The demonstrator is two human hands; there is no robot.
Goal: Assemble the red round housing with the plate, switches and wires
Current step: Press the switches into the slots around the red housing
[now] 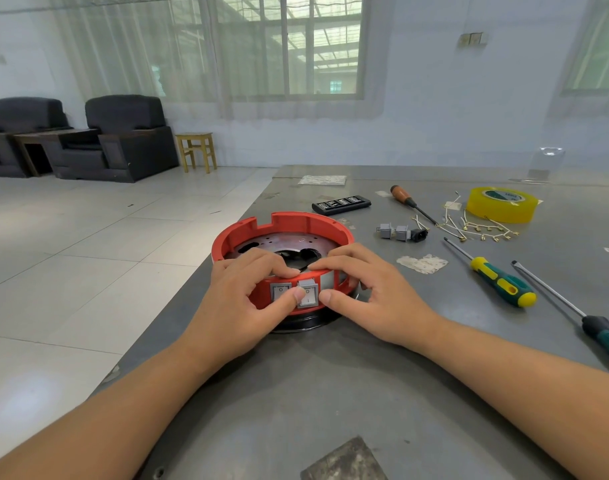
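The red round housing [289,223] stands on the grey table near its left edge, with a perforated metal plate [292,242] inside it. Two grey rocker switches sit in its near wall: one [280,293] on the left and a second [309,295] to its right. My left hand [242,299] grips the near rim, fingers over the top, thumb pressing on the second switch. My right hand [362,289] holds the rim from the right, fingers curled over it, thumb beside that switch. Loose switches [396,232] and several wires [479,230] lie to the right.
To the right lie a green-yellow screwdriver [500,284], a dark-handled screwdriver [573,315], a wooden-handled screwdriver [412,203], a yellow tape roll [502,204] and a black bit case [341,204]. The table's left edge runs just left of the housing.
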